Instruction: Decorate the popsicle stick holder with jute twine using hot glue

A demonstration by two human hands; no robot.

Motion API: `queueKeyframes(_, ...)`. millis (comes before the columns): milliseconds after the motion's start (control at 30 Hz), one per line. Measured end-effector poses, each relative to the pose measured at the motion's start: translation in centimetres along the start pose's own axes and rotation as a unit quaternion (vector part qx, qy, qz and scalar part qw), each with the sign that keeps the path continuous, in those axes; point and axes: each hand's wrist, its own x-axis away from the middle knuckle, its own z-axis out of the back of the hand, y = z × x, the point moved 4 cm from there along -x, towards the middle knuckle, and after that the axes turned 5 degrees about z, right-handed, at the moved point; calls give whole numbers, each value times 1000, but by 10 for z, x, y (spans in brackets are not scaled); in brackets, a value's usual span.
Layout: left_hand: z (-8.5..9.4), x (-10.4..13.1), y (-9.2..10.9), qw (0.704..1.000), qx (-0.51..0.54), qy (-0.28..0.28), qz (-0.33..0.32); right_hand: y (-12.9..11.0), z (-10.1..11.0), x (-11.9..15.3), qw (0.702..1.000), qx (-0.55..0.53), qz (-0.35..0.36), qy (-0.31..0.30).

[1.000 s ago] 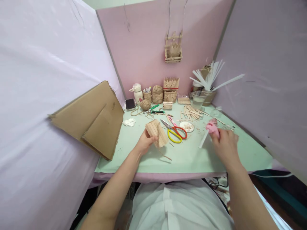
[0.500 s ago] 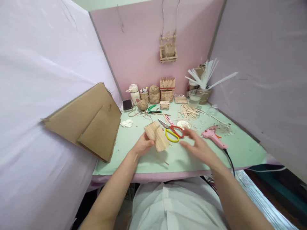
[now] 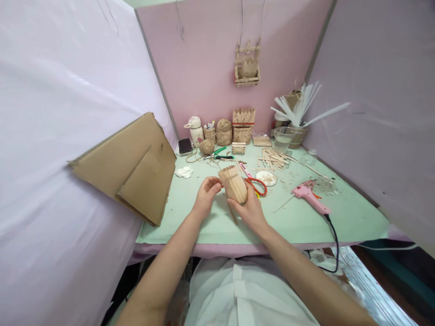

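Head view: right hand (image 3: 252, 211) is gripping the slatted wooden piece (image 3: 239, 188) by its lower right side, thumb across the near face and fingers going out of sight behind. The piece is sitting above the green tabletop (image 3: 190, 228), tilting, its twine band (image 3: 232, 177) facing up — this hold is probably leaving the band exposed and the left side reachable. Left hand (image 3: 204, 199) is hovering at that side, fingers curling toward the thumb; whether they are pinching a strand, cannot tell. A loose end (image 3: 233, 214) is hanging below the piece, between the hands.

Pink glue gun (image 3: 311, 199) is lying to the right, nozzle pointing inward and cord (image 3: 336, 240) running over the near edge, likely for easy right-hand reach. Red-and-yellow scissors (image 3: 258, 184) are lying just beyond the right hand, partly hidden — beside the white dish (image 3: 266, 178).
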Motion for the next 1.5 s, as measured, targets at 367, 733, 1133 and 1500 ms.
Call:
queueKeyframes(367, -9, 3, 6, 992, -120, 6, -48, 4, 1, 2, 997, 51, 25, 49)
queueKeyframes(733, -15, -1, 21, 991, -96, -56, 74, 7, 5, 0, 999, 9, -18, 48)
queueKeyframes(1133, -13, -5, 36, 989, -144, 0, 23, 5, 8, 1, 998, -25, -34, 36)
queueKeyframes(1500, -11, -6, 36, 991, -132, 26, 24, 1, 9, 3, 998, -53, -33, 11)
